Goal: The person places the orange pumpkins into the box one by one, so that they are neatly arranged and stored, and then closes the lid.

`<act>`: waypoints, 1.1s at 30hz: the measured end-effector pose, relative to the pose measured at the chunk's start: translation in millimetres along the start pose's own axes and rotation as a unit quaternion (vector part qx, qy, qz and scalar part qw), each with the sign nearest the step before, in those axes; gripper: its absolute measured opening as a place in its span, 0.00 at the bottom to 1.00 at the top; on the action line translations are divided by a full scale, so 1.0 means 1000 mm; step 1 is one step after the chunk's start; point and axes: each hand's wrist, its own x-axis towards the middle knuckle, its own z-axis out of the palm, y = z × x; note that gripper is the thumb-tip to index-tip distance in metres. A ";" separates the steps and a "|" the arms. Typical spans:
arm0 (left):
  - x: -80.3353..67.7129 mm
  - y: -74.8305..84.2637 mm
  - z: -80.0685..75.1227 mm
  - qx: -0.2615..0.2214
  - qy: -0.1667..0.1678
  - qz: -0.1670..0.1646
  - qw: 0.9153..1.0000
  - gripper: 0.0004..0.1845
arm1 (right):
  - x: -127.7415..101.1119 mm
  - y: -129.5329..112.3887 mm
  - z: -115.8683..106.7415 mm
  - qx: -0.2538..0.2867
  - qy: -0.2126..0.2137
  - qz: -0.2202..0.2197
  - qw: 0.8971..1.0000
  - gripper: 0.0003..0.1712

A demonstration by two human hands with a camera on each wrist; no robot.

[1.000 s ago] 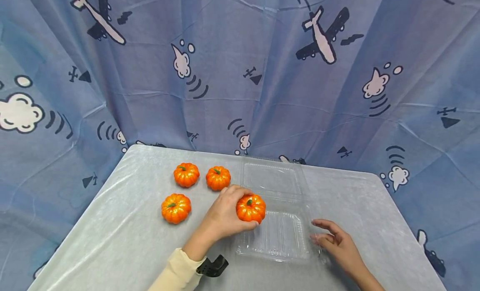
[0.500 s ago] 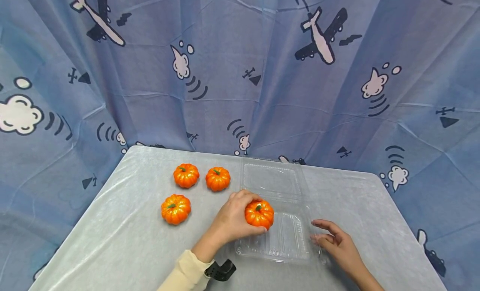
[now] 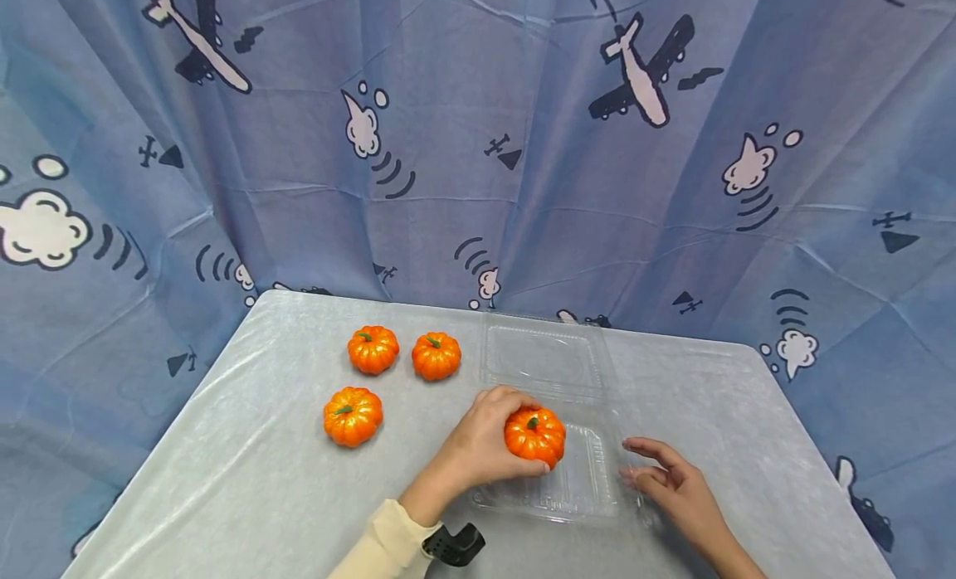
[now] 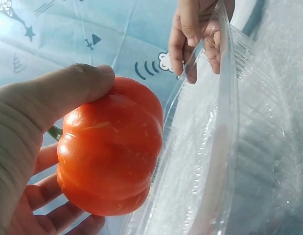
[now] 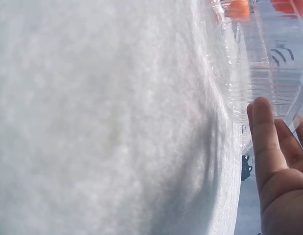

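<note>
left hand [image 3: 478,446]: grip curled round small orange plastic pumpkin [image 3: 534,435], over near-left tray of clear plastic clamshell box [image 3: 578,488]
right hand [image 3: 672,484]: fingers relaxed, touching box's right edge
table [image 3: 246,479]: three orange pumpkins [image 3: 372,349] lay far left

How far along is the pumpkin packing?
Just starting. The clear clamshell box lies open, with nothing yet set inside. The left hand holds the first pumpkin over its near tray while the right hand steadies the box's edge. Three pumpkins wait on the table.
</note>
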 end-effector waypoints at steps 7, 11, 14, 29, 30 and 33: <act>0.002 0.000 0.005 0.022 0.002 0.011 1.000 0.34 | 0.000 0.000 -0.001 -0.009 0.002 0.010 1.000 0.25; 0.003 0.001 0.008 0.023 -0.003 0.012 1.000 0.33 | 0.000 0.001 -0.001 -0.021 0.008 0.027 0.999 0.25; 0.004 0.002 0.010 0.020 -0.007 0.012 1.000 0.33 | 0.000 0.001 -0.001 -0.024 0.011 0.038 0.999 0.25; 0.008 0.009 0.032 0.033 -0.043 -0.009 0.998 0.33 | 0.001 0.001 -0.001 -0.019 0.006 0.034 0.999 0.26; 0.008 0.009 0.034 0.035 -0.046 -0.010 0.998 0.33 | 0.001 0.001 -0.001 -0.019 0.005 0.035 0.999 0.26; 0.009 0.010 0.039 0.041 -0.053 -0.015 0.998 0.33 | 0.001 0.001 -0.001 -0.023 0.003 0.038 0.999 0.26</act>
